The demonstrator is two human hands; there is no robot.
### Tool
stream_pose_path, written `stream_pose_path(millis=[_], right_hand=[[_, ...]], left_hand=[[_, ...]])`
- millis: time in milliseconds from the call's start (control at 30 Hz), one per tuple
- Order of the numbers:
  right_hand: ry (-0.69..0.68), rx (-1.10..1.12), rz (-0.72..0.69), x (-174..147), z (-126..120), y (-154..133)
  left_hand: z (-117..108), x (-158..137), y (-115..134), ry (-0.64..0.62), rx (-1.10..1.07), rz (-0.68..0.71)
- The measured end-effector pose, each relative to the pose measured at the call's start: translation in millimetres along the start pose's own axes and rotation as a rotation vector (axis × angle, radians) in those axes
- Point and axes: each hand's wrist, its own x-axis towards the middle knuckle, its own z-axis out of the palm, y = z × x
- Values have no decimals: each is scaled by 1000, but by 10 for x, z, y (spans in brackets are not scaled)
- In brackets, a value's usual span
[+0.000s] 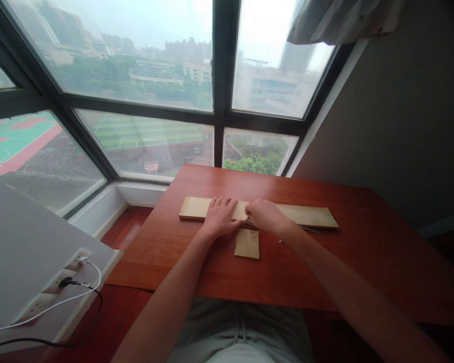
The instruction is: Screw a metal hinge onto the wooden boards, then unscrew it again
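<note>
A long pale wooden board (306, 215) lies crosswise on the reddish-brown table (212, 275). My left hand (221, 216) rests on it, fingers stretched over its top and thumb reaching toward my other hand. Closed in a fist, my right hand (265, 216) is at the board's near edge, around something mostly hidden; a small metallic bit (248, 221) shows below its fingers. Just in front of the board lies a small wooden piece (247, 244) with two dark holes near its far edge. A thin grey rod (310, 230) is partly visible beside my right forearm.
A small metallic item (281, 241) lies by my right forearm. Large windows (144, 141) stand beyond the table. At left, a white cable (99, 275) and a black cable (100, 302) run from wall sockets (56, 282). A grey wall (382, 126) is at right.
</note>
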Motion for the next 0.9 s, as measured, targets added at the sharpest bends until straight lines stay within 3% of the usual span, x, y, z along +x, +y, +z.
stream_pose_path(millis=[900], right_hand=[[83, 82, -13, 119, 43, 53]], left_hand=[[-4, -1, 5, 10, 5, 9]])
